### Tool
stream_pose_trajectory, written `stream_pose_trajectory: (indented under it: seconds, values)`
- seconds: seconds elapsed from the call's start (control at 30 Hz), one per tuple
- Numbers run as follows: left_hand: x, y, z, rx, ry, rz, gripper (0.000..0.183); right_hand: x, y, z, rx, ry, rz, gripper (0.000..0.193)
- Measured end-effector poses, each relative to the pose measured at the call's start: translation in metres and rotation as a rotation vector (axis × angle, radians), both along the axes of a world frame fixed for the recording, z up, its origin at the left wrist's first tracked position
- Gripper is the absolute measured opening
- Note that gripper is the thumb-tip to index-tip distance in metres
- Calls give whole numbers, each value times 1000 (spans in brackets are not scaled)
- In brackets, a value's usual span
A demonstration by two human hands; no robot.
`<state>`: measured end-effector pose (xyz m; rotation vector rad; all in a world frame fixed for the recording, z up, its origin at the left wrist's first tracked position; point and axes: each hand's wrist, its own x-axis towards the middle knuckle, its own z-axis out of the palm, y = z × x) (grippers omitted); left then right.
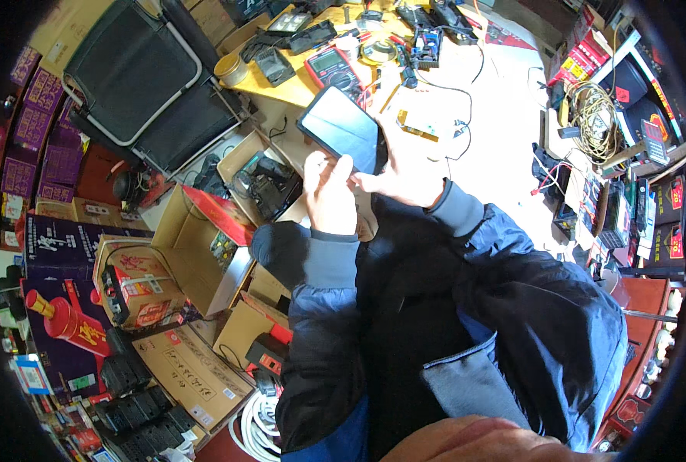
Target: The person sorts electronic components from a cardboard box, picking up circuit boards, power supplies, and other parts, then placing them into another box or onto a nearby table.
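A flat black device with a glossy screen [341, 129], like a phone or small tablet, is held tilted above the near edge of the workbench. My right hand [406, 175] grips its right side and lower corner, thumb toward the front. My left hand [332, 189] is closed at the lower left edge, fingers bent and touching the device; parts of these fingers are hidden. Just beyond the device lies a red multimeter [333, 69]. A small bare circuit board [424, 123] with a cable sits to the right on the brightly lit bench.
Tools, a wire coil [379, 51] and black electronic parts crowd the bench's far side. Open cardboard boxes [196, 231] stand at the left, below a black folding chair [139, 85]. Coiled cable [592, 115] hangs at the right, and a white hose [256, 425] lies low at the left.
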<state>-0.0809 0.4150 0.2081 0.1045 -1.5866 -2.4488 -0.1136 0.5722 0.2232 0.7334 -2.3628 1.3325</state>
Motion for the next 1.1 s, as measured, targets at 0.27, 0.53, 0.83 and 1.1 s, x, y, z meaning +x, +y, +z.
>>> stream_pose_trajectory:
  seconds: [0.27,0.53,0.83,1.1]
  values:
    - [24,-19,-22,287,-20,-171,39,-64,92,8,-210,-220,-368,85]
    - [51,-47,-65,306,-91,-94,37,-197,175,9,-631,-618,-426,38]
    - [75,-73,-94,366,-252,34,42,-229,186,-13,-911,-584,-231,15]
    - [81,-81,-121,454,-216,19,42,-244,181,-19,-944,-671,-362,16]
